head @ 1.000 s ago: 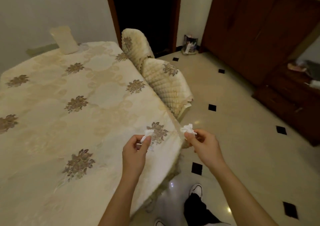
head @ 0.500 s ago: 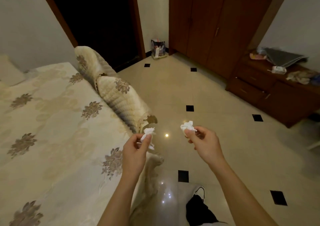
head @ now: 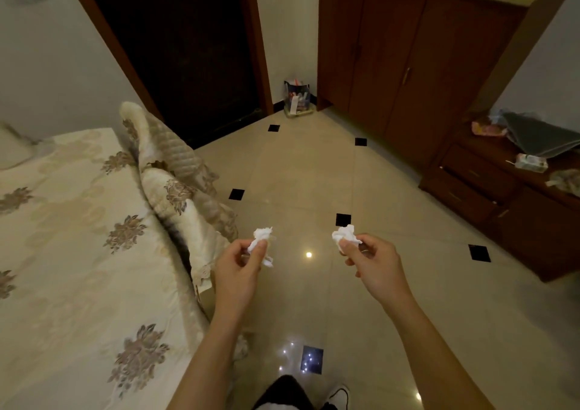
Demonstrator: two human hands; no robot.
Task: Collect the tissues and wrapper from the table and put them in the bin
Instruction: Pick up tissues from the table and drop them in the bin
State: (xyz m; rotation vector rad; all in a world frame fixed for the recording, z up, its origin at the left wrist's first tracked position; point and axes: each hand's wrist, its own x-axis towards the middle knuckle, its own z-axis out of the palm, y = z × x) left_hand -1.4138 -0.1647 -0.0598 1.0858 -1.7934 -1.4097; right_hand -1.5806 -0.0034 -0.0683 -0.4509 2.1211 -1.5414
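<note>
My left hand pinches a crumpled white tissue between thumb and fingers, held over the floor just right of the table's edge. My right hand pinches a second crumpled white tissue at the same height. A small clear bin with rubbish in it stands on the floor in the far corner, between the dark doorway and the wooden cabinet. I cannot make out a wrapper in either hand.
The table with a cream floral cloth fills the left. Two covered chairs stand along its right side. A tall wooden cabinet and a low drawer unit with clutter line the right. Tiled floor stretches ahead.
The view has swung right, away from the table and toward the corner with the bin. Both hands keep their tissues and now hang over the floor instead of the table's edge.
</note>
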